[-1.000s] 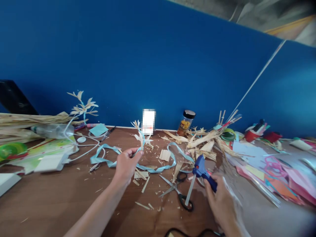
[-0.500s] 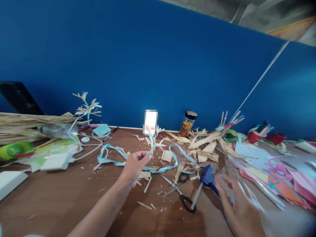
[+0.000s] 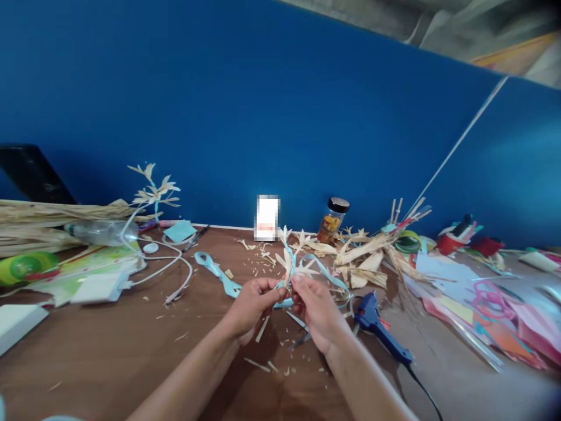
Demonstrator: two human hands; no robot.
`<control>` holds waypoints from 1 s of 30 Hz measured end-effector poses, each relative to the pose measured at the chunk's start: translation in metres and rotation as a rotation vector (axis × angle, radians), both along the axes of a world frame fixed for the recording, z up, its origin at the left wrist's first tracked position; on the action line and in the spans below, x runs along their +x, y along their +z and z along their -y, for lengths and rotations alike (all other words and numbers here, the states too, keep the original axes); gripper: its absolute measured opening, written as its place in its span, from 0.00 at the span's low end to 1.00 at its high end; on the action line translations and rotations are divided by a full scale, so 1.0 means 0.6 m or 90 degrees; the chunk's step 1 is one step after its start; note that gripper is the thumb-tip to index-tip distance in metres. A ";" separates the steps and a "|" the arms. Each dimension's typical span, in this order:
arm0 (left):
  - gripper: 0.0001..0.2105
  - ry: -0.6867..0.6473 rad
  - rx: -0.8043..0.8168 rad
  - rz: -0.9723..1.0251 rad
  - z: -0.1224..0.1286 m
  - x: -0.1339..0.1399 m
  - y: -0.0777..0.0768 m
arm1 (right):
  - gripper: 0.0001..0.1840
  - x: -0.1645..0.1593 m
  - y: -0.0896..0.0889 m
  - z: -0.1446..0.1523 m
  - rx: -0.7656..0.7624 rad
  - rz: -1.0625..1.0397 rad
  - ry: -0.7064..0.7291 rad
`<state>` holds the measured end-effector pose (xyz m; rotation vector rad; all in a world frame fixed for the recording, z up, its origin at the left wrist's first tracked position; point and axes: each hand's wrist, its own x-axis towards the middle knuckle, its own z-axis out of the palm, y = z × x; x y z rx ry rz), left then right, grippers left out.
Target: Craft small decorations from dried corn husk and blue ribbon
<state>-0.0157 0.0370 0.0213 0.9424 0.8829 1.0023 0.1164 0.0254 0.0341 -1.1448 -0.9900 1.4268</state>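
Between both hands stands a husk flower stem (image 3: pixel 287 257) with pale pointed petals, its stalk wrapped in light blue ribbon (image 3: pixel 217 272). My left hand (image 3: pixel 256 304) pinches the lower end of the stalk. My right hand (image 3: pixel 318 307) is closed with its fingertips on the ribbon at the stalk, beside the left fingers. The loose ribbon loops over the table on both sides. Under my right hand lie scissors (image 3: pixel 298 320), mostly hidden. A blue glue gun (image 3: pixel 381 333) rests to the right of my right forearm.
A similar husk flower (image 3: pixel 158 190) stands at the back left, near a plastic bottle (image 3: pixel 100 232) and white cables. A black-lidded jar (image 3: pixel 332 222) stands by the blue partition. Dry husks (image 3: pixel 363 260) and coloured paper (image 3: pixel 447 275) lie right; husk scraps are scattered mid-table.
My right hand has moved left from beside the glue gun to the stalk and closed on the ribbon. My left hand has shifted slightly right with the flower stem, and the left ribbon loop has drawn in.
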 end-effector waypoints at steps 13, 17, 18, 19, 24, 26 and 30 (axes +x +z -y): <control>0.13 -0.012 -0.027 -0.042 0.000 0.003 -0.007 | 0.13 0.002 -0.022 -0.015 0.054 0.052 -0.062; 0.11 -0.004 -0.047 -0.089 -0.005 -0.002 -0.011 | 0.13 0.001 -0.029 -0.013 0.081 0.080 -0.061; 0.11 -0.001 -0.046 -0.101 -0.006 -0.003 -0.012 | 0.13 0.000 -0.031 -0.013 0.089 0.092 -0.065; 0.11 0.002 -0.045 -0.113 -0.006 -0.003 -0.012 | 0.13 0.000 -0.032 -0.013 0.096 0.105 -0.070; 0.10 0.025 -0.010 -0.170 -0.006 -0.002 -0.013 | 0.13 0.000 -0.039 -0.014 0.123 0.156 -0.084; 0.10 0.041 0.009 -0.193 -0.005 0.000 -0.012 | 0.13 0.000 -0.041 -0.014 0.131 0.174 -0.086; 0.09 0.067 0.060 -0.238 -0.004 0.004 -0.009 | 0.13 0.001 -0.043 -0.015 0.129 0.211 -0.095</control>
